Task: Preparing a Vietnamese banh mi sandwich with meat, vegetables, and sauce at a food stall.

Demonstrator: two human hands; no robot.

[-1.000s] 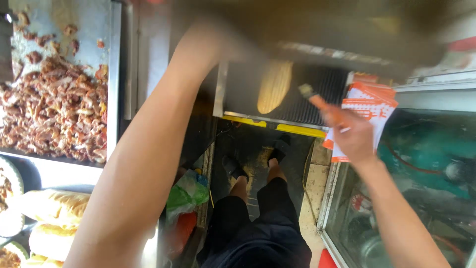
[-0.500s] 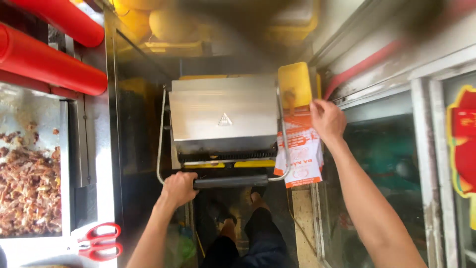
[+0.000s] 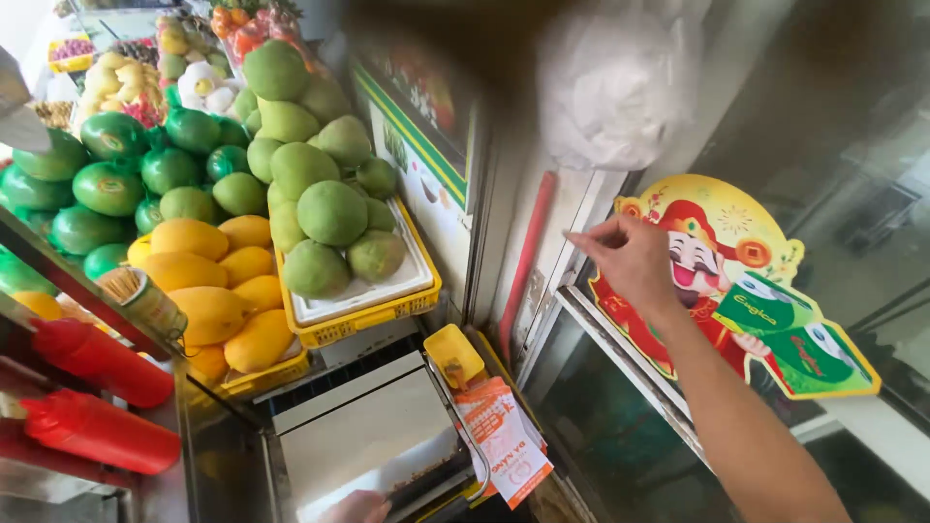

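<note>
Head view: right hand [image 3: 630, 260] pinches air, left hand [image 3: 356, 506] grips handle [image 3: 426, 481] (two red bottles [image 3: 97, 360]).

The right hand [image 3: 630, 260] is reaching up with its forearm stretching in from the lower right, just beside the slim red upright rod [image 3: 526, 261] and right of it; its fingers [image 3: 593, 235] are pinching together, pointing toward that rod; the left hand [image 3: 356, 507] is showing only knuckles, well below the rod at the bottom edge.

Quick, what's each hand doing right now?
Left hand: barely in view, on the metal lid's handle; grip cannot be told.
Right hand: raised, fingers pinched, holding nothing visible.
</note>
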